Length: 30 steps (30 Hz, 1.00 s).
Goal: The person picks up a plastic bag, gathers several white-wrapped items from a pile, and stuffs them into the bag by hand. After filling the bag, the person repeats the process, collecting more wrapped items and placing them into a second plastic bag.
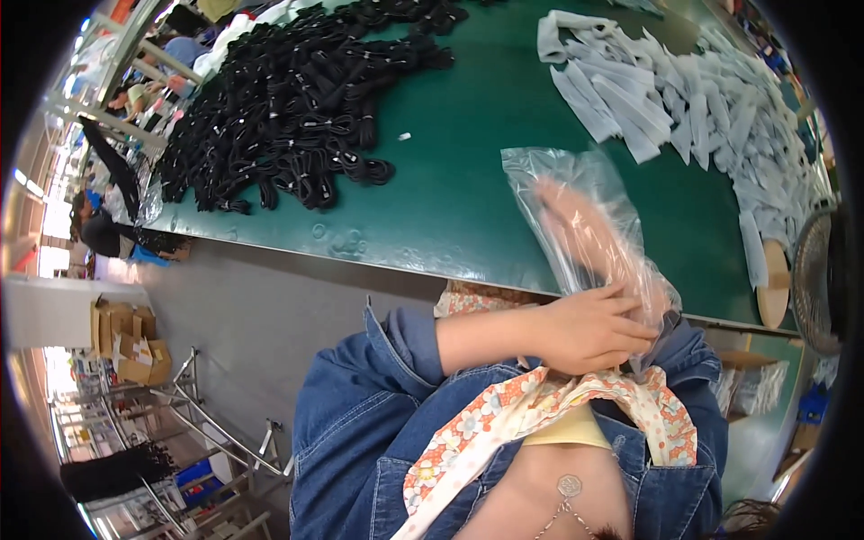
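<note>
My right hand (580,236) is inside a clear plastic bag (621,198), its fingers stretched out toward the bag's far end. The film wraps loosely around that hand and its wrist. My left hand (598,331) lies across the near end of the bag by the right wrist, fingers bent over the gathered film and gripping it. Both hands are at the near edge of the green table (450,171). I can make out nothing else inside the bag; the left thumb is hidden.
Bundled black cords (297,108) form a large heap at the table's left. Pale grey flat strips (693,99) are piled on the right. Near them are a tan oval piece (772,286) and a fan (817,279). Cardboard boxes (130,342) and metal racks (184,387) stand off to the left.
</note>
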Each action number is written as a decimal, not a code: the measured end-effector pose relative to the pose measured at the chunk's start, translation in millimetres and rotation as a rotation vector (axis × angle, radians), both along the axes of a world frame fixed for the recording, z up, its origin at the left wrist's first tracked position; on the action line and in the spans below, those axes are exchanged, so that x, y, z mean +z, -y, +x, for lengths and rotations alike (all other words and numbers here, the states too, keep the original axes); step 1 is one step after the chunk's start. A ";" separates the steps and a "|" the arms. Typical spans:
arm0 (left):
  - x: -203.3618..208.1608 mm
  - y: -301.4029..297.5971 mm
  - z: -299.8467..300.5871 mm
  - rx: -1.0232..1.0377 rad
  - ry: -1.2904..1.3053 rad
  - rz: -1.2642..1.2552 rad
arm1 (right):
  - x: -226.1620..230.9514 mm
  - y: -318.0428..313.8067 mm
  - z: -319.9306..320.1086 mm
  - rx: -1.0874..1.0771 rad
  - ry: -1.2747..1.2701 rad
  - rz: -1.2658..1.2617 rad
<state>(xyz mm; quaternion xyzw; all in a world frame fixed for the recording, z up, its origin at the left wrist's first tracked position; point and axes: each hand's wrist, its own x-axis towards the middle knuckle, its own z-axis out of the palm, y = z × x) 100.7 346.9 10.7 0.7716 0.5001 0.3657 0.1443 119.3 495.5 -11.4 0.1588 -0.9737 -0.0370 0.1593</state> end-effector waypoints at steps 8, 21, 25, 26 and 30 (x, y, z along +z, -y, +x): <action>-13.0 49.8 -76.6 0.587 1.088 0.004 | -8.4 8.6 -74.8 0.119 0.098 -1.524; 7.4 37.8 -116.9 0.753 1.743 -0.103 | 16.0 18.0 -96.6 0.356 0.108 -1.044; -11.9 23.6 -120.1 0.635 1.653 -0.029 | -2.3 -24.9 -118.2 0.203 0.000 -1.106; -18.0 28.3 -126.9 0.607 1.594 0.013 | -1.9 -46.5 -119.0 0.058 -0.048 -1.260; -14.3 45.4 -171.5 0.894 1.435 0.178 | 10.9 -69.5 -103.7 0.165 -0.109 -1.024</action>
